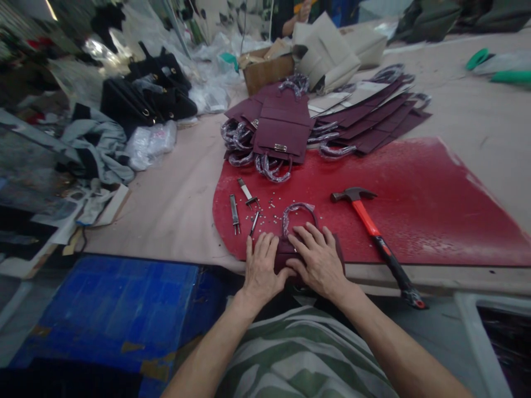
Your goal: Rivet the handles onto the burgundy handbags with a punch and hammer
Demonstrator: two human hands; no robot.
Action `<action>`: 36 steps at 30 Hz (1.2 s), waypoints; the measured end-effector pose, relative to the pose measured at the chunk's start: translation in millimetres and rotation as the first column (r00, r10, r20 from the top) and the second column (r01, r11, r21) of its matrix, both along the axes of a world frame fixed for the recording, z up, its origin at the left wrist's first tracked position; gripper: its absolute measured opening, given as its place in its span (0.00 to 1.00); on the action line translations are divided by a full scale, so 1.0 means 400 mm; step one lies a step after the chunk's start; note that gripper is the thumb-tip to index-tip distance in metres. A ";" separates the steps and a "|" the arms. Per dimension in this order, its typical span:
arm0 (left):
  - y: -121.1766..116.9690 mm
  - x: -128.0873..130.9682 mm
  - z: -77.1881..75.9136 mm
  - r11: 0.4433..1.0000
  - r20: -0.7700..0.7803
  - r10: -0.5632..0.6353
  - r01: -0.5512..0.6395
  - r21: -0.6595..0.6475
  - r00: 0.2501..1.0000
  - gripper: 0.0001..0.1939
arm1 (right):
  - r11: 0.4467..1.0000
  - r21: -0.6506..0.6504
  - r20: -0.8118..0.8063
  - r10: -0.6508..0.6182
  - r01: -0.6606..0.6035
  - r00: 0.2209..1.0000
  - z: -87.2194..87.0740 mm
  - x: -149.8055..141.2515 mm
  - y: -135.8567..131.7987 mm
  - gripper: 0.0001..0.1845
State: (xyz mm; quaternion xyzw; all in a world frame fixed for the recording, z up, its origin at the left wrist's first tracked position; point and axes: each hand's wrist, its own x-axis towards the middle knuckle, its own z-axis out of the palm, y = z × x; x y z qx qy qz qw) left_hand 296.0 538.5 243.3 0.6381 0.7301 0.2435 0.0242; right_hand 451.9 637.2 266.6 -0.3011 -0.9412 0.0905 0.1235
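A maroon handbag panel (282, 250) with a plastic-wrapped handle (299, 208) lies at the near edge of a red mat (398, 221). My left hand (262, 264) rests flat on its left side, fingers extended. Across its middle and right my right hand (318, 255) is spread, also lying flat. The thumbs nearly meet, and both hands cover much of the panel. Left of the handle are two pronged metal punches, one at the edge (234, 213) and one with a pale shank (247, 192), plus a thin metal rod (254, 223) among small scattered metal bits (271, 204).
A claw hammer (367, 218) lies to the right, its handle overhanging the table edge. Maroon bag panels (286, 121) are piled behind, near a cardboard box (267, 74). Black bags (153, 91) sit at the left; a blue box (124, 309) stands below. Another person's hand (305, 10) shows far back.
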 end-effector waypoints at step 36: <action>0.189 -0.371 0.141 0.702 0.003 0.547 -0.457 -0.546 0.837 0.20 | 0.999 -0.048 -0.022 -0.019 0.018 1.000 -0.009 -0.011 0.037 0.32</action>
